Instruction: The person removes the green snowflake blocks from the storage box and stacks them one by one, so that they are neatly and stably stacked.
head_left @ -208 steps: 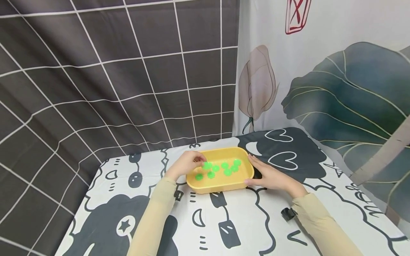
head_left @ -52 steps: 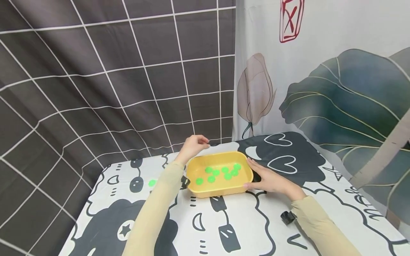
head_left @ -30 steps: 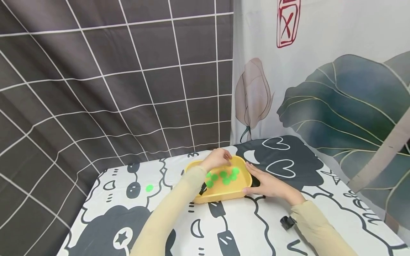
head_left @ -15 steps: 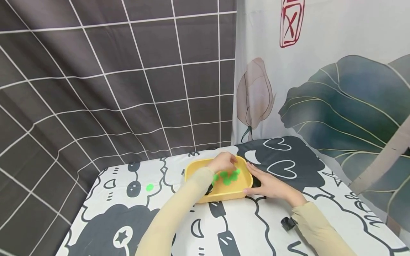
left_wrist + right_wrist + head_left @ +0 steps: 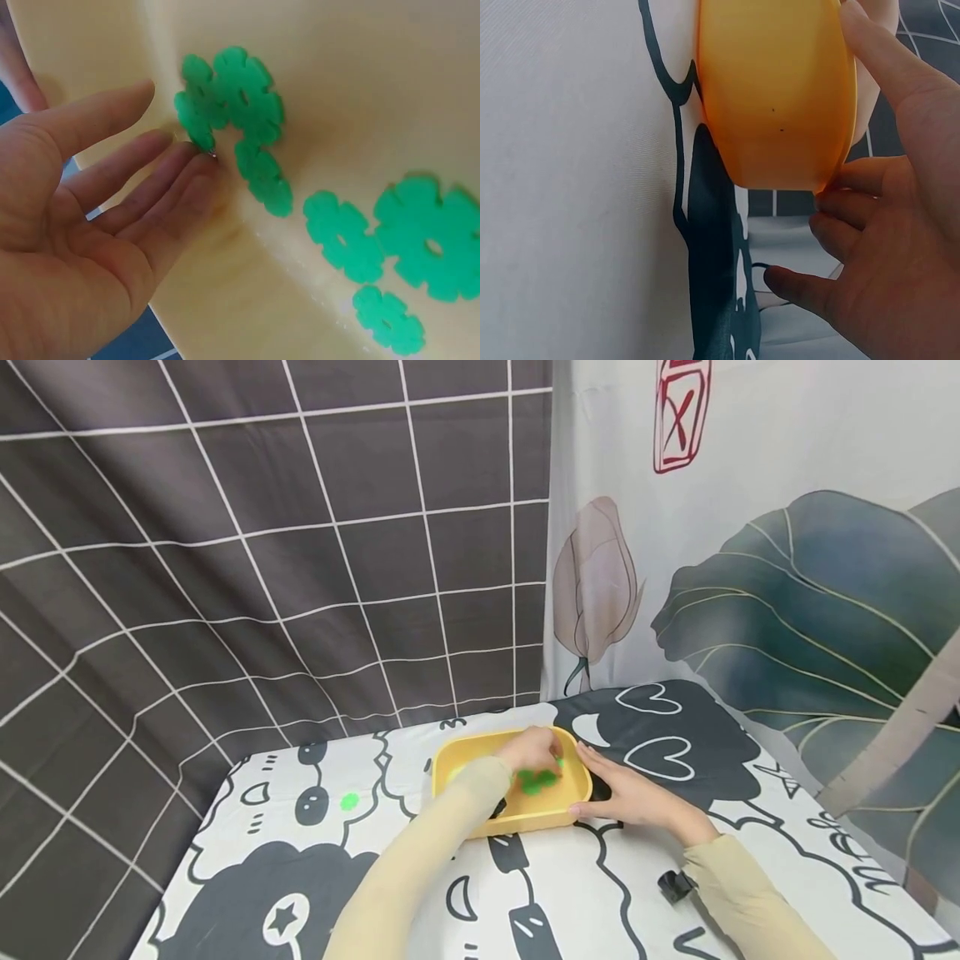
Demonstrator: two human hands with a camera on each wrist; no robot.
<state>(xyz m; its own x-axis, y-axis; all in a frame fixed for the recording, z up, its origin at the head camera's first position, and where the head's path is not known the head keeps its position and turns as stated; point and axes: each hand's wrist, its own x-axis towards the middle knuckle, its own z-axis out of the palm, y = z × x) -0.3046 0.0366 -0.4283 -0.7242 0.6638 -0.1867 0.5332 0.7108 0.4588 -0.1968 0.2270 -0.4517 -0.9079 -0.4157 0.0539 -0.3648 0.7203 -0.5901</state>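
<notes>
Red boxed sign (image 5: 682,422) stood on white curtain (image 5: 810,410): X-like strokes inside box, top cut off by frame edge. Dark lettering (image 5: 862,864) ran along right edge of cloth (image 5: 570,885), sideways, too small to read. Cloth also bore 3-like mark (image 5: 452,723) at back, V-like mark (image 5: 688,936) at front, circled star (image 5: 283,917) at left.

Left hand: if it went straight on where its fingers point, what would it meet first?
Likely one of the green flower-shaped pieces just ahead of the left hand, inside the yellow tray. Depth is unclear, so which piece comes first is hard to tell.
</notes>
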